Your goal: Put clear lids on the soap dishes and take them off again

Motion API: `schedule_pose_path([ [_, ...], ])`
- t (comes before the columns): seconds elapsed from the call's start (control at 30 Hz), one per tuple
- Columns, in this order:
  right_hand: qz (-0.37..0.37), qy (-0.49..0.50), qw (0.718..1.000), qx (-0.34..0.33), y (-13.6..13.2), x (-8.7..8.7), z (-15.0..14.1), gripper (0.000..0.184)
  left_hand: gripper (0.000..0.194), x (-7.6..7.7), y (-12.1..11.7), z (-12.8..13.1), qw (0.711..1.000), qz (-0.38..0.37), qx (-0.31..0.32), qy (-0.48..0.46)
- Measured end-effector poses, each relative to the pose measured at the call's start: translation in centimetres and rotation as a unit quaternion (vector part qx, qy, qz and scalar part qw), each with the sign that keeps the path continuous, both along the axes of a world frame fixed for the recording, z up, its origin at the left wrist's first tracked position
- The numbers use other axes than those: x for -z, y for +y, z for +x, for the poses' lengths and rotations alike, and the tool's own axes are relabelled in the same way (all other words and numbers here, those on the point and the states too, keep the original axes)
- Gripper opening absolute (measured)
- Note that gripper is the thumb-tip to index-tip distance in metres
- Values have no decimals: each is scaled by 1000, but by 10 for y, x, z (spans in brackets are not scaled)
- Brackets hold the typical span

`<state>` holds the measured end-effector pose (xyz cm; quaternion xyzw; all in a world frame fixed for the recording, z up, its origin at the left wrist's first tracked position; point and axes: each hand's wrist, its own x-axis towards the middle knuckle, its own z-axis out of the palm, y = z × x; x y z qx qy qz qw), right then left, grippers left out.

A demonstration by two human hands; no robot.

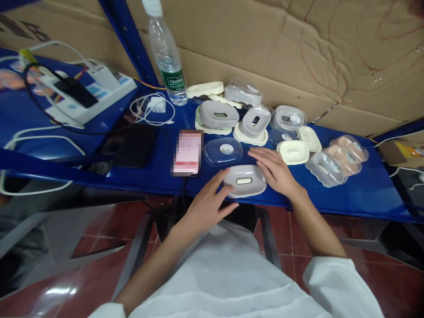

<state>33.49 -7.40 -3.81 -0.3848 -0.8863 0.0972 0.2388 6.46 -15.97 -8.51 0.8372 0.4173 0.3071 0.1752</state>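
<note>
A grey soap dish (247, 191) with a cream piece showing through its central slot sits at the front edge of the blue shelf. My left hand (208, 198) is at the dish's left side, fingers apart, the fingertips at its rim. On the other side my right hand (273, 170) has its fingers stretched out at the dish's upper right edge; whether it touches cannot be made out. Just behind the dish lies a clear lid (215, 152) with a round white label. A cream dish part (293, 152) rests right of my right hand.
Behind are stacked grey dishes (218, 114), and lidded dishes (326, 170) stand to the right. A phone (187, 152) lies left of the clear lid. A water bottle (170, 66), a white charger (157, 104), a black flat object (135, 145) and a power strip (96, 99) are further left.
</note>
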Motion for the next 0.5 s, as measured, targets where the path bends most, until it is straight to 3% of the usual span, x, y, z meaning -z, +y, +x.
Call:
schedule_pose_path([
  [0.1,-27,-27,997,-64,44,1,-12,48,30,0,-8,-4,1000,-17,-12,4],
  [0.2,-58,-35,993,-92,68,12,-22,66,22,0,-14,-7,998,-43,-49,-3],
  [0.3,-64,-15,995,-77,75,24,-21,77,19,-2,-15,-7,996,-62,-61,-8],
  [0.5,-56,-55,996,-46,69,24,-4,64,25,-4,-12,-3,997,-50,-58,-24],
])
